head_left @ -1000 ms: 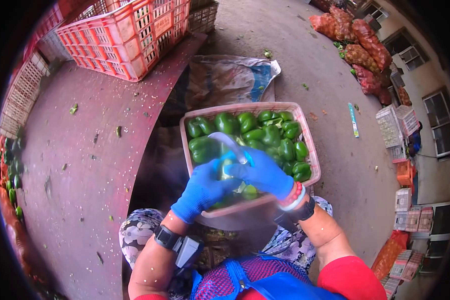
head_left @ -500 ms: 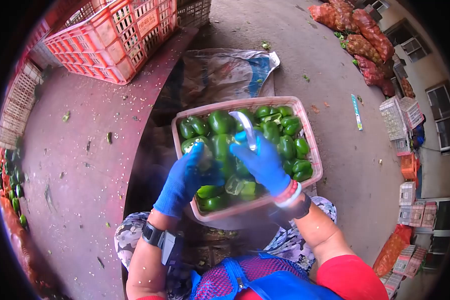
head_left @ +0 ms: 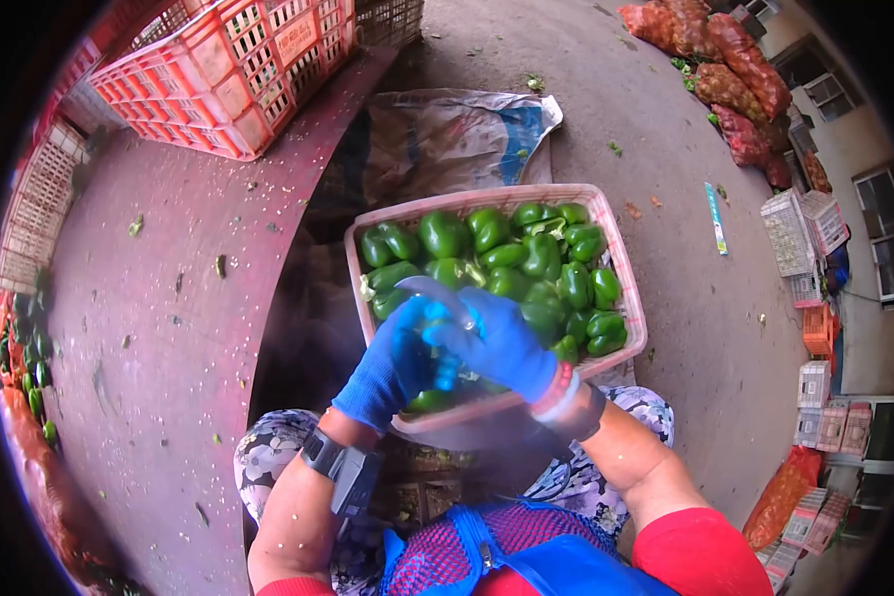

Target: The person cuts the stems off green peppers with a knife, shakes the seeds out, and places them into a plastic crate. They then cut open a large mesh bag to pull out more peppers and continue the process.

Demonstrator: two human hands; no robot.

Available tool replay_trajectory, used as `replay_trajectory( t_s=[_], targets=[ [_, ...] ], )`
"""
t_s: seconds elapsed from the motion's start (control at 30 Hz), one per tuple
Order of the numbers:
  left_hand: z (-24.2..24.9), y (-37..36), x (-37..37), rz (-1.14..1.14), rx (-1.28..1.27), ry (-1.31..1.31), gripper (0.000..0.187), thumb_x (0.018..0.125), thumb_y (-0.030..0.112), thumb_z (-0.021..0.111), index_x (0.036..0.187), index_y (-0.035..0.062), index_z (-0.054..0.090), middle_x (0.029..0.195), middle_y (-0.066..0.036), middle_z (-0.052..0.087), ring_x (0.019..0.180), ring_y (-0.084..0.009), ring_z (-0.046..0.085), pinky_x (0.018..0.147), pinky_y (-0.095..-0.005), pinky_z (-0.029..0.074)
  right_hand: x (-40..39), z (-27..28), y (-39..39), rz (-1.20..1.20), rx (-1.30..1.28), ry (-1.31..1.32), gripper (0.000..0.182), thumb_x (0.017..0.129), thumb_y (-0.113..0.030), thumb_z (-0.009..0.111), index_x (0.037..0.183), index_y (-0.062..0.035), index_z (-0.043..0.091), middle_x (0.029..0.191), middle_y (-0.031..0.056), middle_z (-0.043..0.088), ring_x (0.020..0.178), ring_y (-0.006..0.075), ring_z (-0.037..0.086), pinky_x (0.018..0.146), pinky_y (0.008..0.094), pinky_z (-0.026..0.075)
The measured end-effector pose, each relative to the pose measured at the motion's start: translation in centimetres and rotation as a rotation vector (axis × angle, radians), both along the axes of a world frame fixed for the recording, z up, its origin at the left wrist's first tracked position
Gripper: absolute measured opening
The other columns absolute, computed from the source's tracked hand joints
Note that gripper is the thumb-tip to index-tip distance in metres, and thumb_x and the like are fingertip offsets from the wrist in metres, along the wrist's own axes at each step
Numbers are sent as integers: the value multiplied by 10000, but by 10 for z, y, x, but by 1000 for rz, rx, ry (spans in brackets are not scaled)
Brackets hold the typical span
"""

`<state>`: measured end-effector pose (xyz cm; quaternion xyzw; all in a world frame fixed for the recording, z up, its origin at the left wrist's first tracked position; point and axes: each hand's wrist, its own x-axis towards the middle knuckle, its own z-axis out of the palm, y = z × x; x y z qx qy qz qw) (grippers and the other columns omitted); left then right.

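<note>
Both my hands wear blue gloves and meet over the near left part of a pale pink plastic crate (head_left: pixel 618 260) filled with green bell peppers (head_left: pixel 541 256). My right hand (head_left: pixel 507 343) is closed around a small knife with a curved blade (head_left: pixel 432 294); the blade points left, above the peppers. Close against it, my left hand (head_left: pixel 402 353) has its fingers curled inward and blurred. Whatever lies between the two hands is hidden. A pepper (head_left: pixel 392 276) with a pale stem end lies just beyond my left hand.
A large orange-pink crate (head_left: pixel 233 84) stands at upper left on a reddish surface (head_left: pixel 159 318) strewn with pale bits. A crumpled sack (head_left: pixel 447 144) lies beyond the pepper crate. Filled red net bags (head_left: pixel 745 70) and stacked crates (head_left: pixel 790 233) line the right side.
My hands have come together, the left moving right and the right slightly left and nearer me. The knife blade has swung from pointing away to pointing left.
</note>
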<state>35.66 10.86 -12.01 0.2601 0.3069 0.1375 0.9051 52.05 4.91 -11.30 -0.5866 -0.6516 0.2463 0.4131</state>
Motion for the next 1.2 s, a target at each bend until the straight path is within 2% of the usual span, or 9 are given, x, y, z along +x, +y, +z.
replay_trajectory(
  t_s=[0.13,0.27,0.6,0.67,0.77,0.87,0.93,1.0,1.2],
  targets=[
    [10,2,0,62,85,29,357,983,497,486,927,174,627,694,-4,575,559,-166,556,483,-287,450,4,15,-1,49,4,-60,375,936,-319,665,1224,-80,649,874,128,647,723,244,619,680,334,504],
    [6,0,0,110,-190,6,340,994,481,479,950,181,633,630,0,537,507,-150,520,458,-263,427,-13,3,1,-52,111,16,306,878,-331,720,935,-44,629,781,169,618,693,369,632,613,427,497],
    [18,3,-5,238,77,-75,415,997,429,469,1068,54,631,709,-157,631,446,-255,541,438,-357,451,11,6,8,211,-616,1568,282,983,-376,601,983,-94,586,634,-29,514,474,80,482,450,245,413],
    [-7,4,-16,312,508,65,418,995,430,462,1055,51,629,706,-159,628,447,-260,540,455,-353,458,30,20,12,297,-480,1542,246,974,-338,622,961,-93,596,673,-27,541,489,76,497,453,239,414],
    [-7,1,-38,434,1145,301,498,992,493,409,1048,46,622,674,-150,599,484,-246,553,485,-334,456,65,36,6,-173,-557,657,160,885,-210,727,936,-79,651,674,-3,591,513,77,522,475,240,420],
    [11,9,-95,438,496,-96,380,931,319,581,1169,22,573,929,-159,642,749,-265,638,668,-347,532,74,1,-15,-162,-621,-7,206,852,-225,742,952,-71,647,647,1,582,507,83,516,466,251,416],
    [67,2,-133,340,148,-304,420,992,392,511,1158,11,570,908,-156,653,706,-262,635,620,-348,541,75,-10,-16,-293,-694,283,222,849,-238,727,964,-68,642,637,5,575,497,90,516,453,265,417],
    [87,-22,-199,521,383,73,575,1018,533,335,1073,18,584,775,-140,618,598,-238,572,514,-338,479,82,-20,-10,-359,-654,479,223,857,-251,712,964,-69,638,621,4,564,486,93,510,451,269,418],
    [113,-190,-361,385,472,1381,361,949,406,542,917,72,678,770,-106,639,669,-234,620,616,-364,503,54,-27,-14,-277,-766,545,199,909,-254,675,1062,-128,682,614,-65,498,505,72,422,468,274,318]
  ],
)
